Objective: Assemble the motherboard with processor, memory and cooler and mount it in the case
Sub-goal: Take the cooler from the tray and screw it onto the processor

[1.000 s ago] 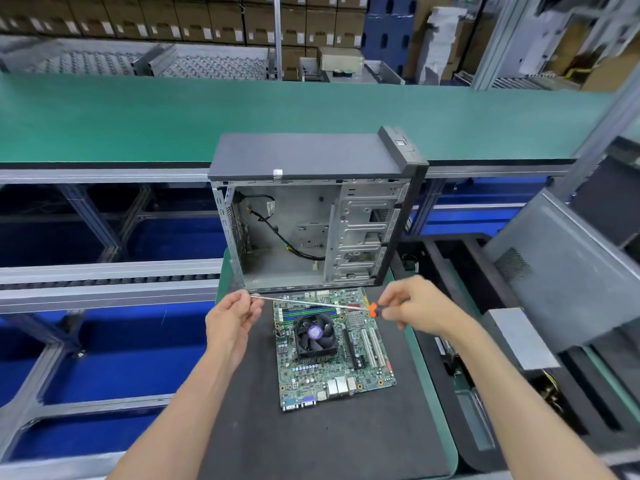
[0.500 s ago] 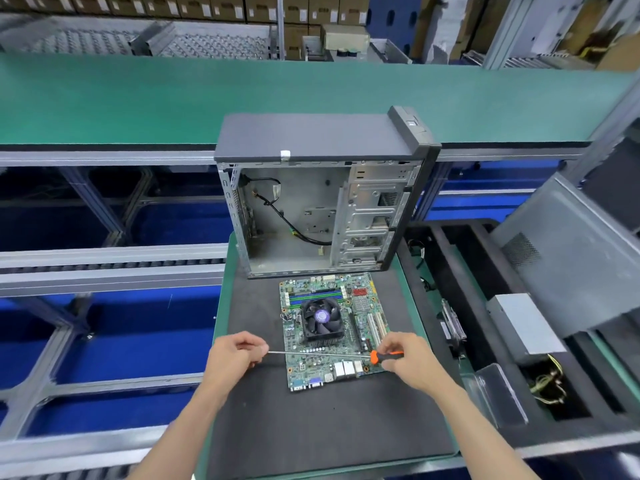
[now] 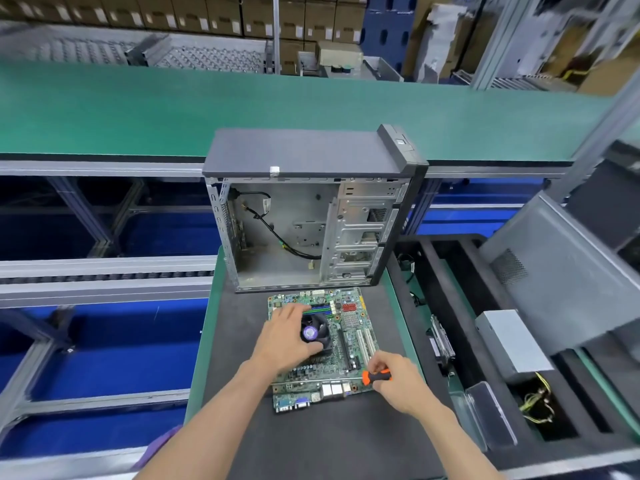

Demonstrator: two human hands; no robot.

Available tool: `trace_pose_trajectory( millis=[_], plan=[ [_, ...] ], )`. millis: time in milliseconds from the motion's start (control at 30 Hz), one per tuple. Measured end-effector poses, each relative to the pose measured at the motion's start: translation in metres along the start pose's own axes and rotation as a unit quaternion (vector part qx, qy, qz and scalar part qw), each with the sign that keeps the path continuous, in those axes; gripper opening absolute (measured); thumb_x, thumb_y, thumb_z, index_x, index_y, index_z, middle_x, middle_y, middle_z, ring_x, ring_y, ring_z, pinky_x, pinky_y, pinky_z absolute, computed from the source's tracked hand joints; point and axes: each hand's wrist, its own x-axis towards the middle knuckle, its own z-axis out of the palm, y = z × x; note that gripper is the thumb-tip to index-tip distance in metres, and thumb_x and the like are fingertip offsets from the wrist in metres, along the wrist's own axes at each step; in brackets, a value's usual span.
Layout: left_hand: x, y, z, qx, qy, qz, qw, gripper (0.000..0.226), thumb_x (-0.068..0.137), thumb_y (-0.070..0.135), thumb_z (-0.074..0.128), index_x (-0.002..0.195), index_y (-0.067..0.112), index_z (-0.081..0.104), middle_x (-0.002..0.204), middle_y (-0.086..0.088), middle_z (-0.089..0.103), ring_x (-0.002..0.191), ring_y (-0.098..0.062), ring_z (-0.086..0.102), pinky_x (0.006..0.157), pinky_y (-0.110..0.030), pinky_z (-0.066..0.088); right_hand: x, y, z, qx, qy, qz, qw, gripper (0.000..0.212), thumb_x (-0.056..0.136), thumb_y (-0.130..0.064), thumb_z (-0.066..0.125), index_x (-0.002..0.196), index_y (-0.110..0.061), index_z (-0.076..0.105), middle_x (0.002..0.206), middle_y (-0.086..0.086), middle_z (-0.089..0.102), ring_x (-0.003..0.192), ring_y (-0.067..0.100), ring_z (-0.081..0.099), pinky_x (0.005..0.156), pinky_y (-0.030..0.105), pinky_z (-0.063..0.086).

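Note:
A green motherboard (image 3: 349,327) lies flat on the dark mat (image 3: 311,441), just in front of the open, empty computer case (image 3: 304,216). A black cooler fan (image 3: 317,332) with a purple centre label sits on the board. My left hand (image 3: 285,341) rests on the cooler, fingers spread over its top and left side, thumb at its near edge. My right hand (image 3: 394,379) grips the orange-and-black handle of a screwdriver (image 3: 375,376) at the board's near right corner. The screwdriver's shaft is hidden.
A green conveyor belt (image 3: 138,109) runs behind the case. To the right, a black foam tray (image 3: 429,258) holds a silver power supply (image 3: 512,344) with yellow cables, a drive (image 3: 441,344) and a clear plastic piece (image 3: 488,414). A grey side panel (image 3: 561,271) leans at the far right.
My left hand let go of the screwdriver's tip and moved onto the cooler. My right hand drew the screwdriver to the board's near right corner.

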Motion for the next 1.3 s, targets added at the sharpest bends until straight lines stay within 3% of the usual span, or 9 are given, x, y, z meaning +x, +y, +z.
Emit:
trace_pose_trajectory(
  millis=[100, 233, 467, 667, 1300],
  plan=[
    [0.021, 0.014, 0.0, -0.003, -0.091, -0.012, 0.996, 0.093, 0.067, 0.066, 0.068, 0.145, 0.026, 0.038, 0.143, 0.003, 0.042, 0.132, -0.021, 0.038, 0.106, -0.044, 0.04, 0.005, 0.003, -0.003, -0.003, -0.007, 0.002, 1.0, 0.034, 0.077, -0.005, 0.057, 0.074, -0.038, 0.06, 0.089, -0.019, 0.068, 0.097, 0.011, 0.061, 0.096, 0.032, 0.042],
    [0.028, 0.015, 0.002, 0.095, -0.147, 0.011, 0.984, 0.11, 0.053, 0.063, 0.079, 0.144, 0.023, 0.034, 0.137, 0.002, 0.044, 0.125, -0.022, 0.04, 0.102, -0.046, 0.044, 0.009, 0.007, -0.01, -0.014, -0.003, 0.009, 1.0, 0.033, 0.076, -0.007, 0.058, 0.073, -0.04, 0.059, 0.087, -0.022, 0.067, 0.095, 0.007, 0.06, 0.092, 0.028, 0.038],
    [0.027, 0.014, 0.005, 0.107, -0.11, 0.028, 0.988, 0.094, 0.048, 0.05, 0.081, 0.129, 0.022, 0.042, 0.123, 0.002, 0.053, 0.108, -0.02, 0.046, 0.091, -0.039, 0.051, 0.011, 0.01, -0.016, -0.027, -0.007, 0.005, 1.0, 0.033, 0.075, -0.01, 0.059, 0.074, -0.043, 0.053, 0.094, -0.017, 0.066, 0.099, 0.011, 0.06, 0.095, 0.031, 0.035],
    [0.023, 0.017, 0.003, 0.133, -0.058, 0.054, 0.988, 0.085, 0.049, 0.046, 0.075, 0.125, 0.022, 0.044, 0.118, 0.002, 0.055, 0.104, -0.019, 0.046, 0.083, -0.037, 0.052, 0.011, 0.002, -0.014, -0.028, -0.003, -0.015, 0.999, 0.033, 0.071, -0.01, 0.06, 0.071, -0.043, 0.058, 0.081, -0.019, 0.06, 0.087, 0.009, 0.057, 0.087, 0.03, 0.042],
    [0.003, 0.02, -0.006, 0.129, -0.052, 0.069, 0.988, 0.086, 0.051, 0.044, 0.077, 0.128, 0.022, 0.044, 0.115, 0.002, 0.055, 0.104, -0.02, 0.046, 0.078, -0.036, 0.05, 0.007, -0.015, -0.005, -0.031, -0.01, -0.012, 0.999, 0.034, 0.072, -0.003, 0.057, 0.08, -0.035, 0.064, 0.086, -0.012, 0.064, 0.089, 0.017, 0.058, 0.092, 0.035, 0.044]
  ],
)
